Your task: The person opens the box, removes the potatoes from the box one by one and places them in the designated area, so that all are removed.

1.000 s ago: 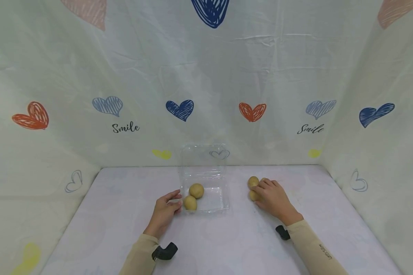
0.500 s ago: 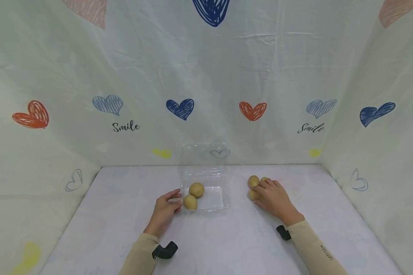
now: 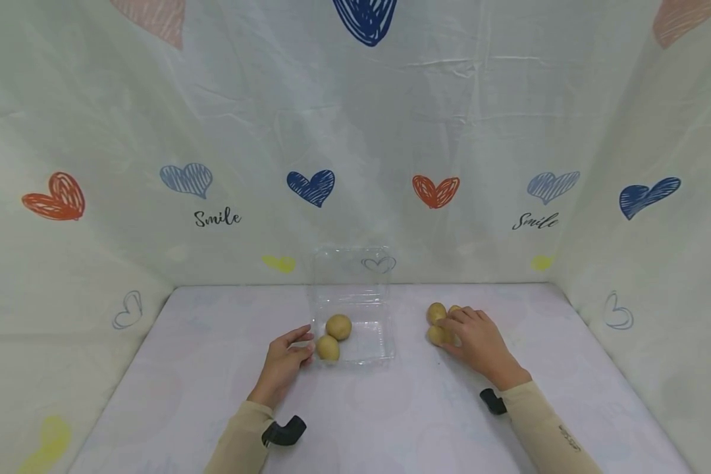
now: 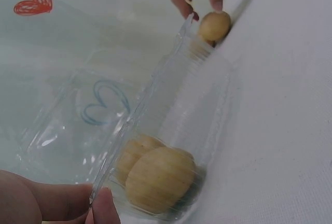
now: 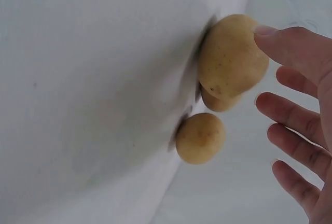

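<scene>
In the head view, a clear plastic clamshell box (image 3: 364,342) stands with its lid up. Two potatoes (image 3: 338,327) lie at the left side of its base. My left hand (image 3: 283,365) pinches the box's left rim between thumb and fingers, as the rim (image 4: 123,130) in the left wrist view shows. To the right of the box, my right hand (image 3: 480,345) is at a cluster of three potatoes (image 3: 436,313). In the right wrist view its thumb tip overlaps the nearest, largest potato (image 5: 233,53), while the other fingers are spread apart. A smaller potato (image 5: 200,138) lies beside it.
A white cloth covers the table (image 3: 361,421). Behind it hangs a pale curtain (image 3: 367,131) printed with hearts and "Smile", close behind the raised lid. Black wrist mounts (image 3: 284,431) jut from both sleeves.
My right hand has drawn back slightly to the right, its thumb and fingers loosening over the near potato. The left hand and the box stay in place.
</scene>
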`<state>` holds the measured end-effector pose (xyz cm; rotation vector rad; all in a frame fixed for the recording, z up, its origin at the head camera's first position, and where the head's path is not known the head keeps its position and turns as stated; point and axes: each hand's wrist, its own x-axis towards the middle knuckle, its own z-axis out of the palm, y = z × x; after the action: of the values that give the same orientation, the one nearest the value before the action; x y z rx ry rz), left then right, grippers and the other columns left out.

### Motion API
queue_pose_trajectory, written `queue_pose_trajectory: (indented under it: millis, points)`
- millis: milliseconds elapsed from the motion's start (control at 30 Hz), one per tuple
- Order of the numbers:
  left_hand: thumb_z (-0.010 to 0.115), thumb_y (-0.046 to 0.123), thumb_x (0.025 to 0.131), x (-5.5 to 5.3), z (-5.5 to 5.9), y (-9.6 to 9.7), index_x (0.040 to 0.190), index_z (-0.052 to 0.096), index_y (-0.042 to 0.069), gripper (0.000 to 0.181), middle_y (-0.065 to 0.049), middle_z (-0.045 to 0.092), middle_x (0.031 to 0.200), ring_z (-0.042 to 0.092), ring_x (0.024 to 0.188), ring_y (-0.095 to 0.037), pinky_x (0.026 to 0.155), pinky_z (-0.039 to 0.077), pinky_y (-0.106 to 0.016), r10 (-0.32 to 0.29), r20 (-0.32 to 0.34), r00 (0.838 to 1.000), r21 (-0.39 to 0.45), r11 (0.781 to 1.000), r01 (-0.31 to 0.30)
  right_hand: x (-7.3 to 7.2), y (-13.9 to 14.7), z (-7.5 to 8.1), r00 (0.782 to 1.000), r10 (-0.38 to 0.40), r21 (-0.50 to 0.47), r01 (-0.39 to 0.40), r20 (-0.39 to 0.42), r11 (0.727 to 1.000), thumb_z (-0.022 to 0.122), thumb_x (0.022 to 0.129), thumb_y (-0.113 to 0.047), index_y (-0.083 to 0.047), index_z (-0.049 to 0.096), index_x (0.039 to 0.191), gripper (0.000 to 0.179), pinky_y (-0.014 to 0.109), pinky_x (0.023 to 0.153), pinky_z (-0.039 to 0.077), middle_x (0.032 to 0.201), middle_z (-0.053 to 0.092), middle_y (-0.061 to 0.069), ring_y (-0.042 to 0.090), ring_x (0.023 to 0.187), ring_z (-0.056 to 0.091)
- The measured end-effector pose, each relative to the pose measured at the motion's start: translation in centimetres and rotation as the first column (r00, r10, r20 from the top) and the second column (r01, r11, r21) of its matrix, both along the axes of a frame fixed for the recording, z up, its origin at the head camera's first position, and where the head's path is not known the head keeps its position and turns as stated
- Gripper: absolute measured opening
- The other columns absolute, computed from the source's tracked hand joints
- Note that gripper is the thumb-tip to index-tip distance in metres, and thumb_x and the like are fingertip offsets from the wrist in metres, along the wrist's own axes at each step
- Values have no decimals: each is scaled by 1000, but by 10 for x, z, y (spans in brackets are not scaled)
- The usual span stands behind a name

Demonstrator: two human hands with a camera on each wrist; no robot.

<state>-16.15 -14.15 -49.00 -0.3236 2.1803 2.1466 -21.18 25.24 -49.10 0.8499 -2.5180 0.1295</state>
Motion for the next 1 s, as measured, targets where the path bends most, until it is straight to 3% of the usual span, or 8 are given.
queue_pose_trajectory:
  millis: [400, 733, 1000]
  points:
    - [61, -14, 98, 1, -2, 1, 146, 53, -13, 48, -29, 59, 133, 60, 83, -12, 69, 55, -18, 1, 1, 1000, -18, 1000, -1, 5, 9, 26, 996, -55, -33, 57, 64, 998, 98, 72, -18, -4, 76, 114, 49, 51, 90, 56, 111, 73, 9, 33, 107, 66]
    - [61, -13, 99, 1, -1, 1, 146, 54, -12, 48, -28, 59, 133, 61, 86, -13, 70, 55, -18, 7, 15, 1000, -29, 1000, -6, 5, -13, 44, 999, 51, -54, -51, -2, 997, 101, 69, -19, -6, 77, 117, 56, 48, 90, 56, 109, 73, 6, 29, 105, 66]
    - [61, -13, 99, 1, 1, 1, 147, 53, -11, 48, -27, 59, 134, 61, 86, -13, 70, 56, -19, 6, 18, 1000, -29, 1000, -6, 4, -49, 52, 991, 131, 10, -131, -20, 991, 99, 73, -25, -14, 77, 122, 56, 44, 92, 57, 114, 73, 2, 25, 108, 65]
